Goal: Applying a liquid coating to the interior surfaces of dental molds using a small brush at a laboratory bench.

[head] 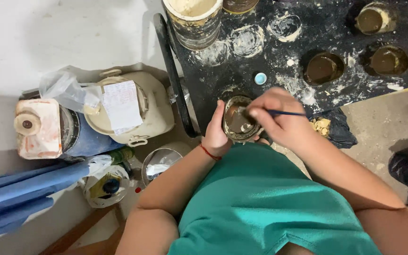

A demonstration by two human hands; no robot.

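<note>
Bowl (238, 119), small and brown, cupped in left hand (216, 134) just below the black tabletop (223, 75) edge. Right hand (279, 115) pinches a thin brush (286, 113), tip inside the bowl. Risk: loose cupping lets the bowl tip, spilling onto the green shirt (260, 198).

Teal shirt (270, 203); red string bracelet (210, 153) on left wrist.
</note>
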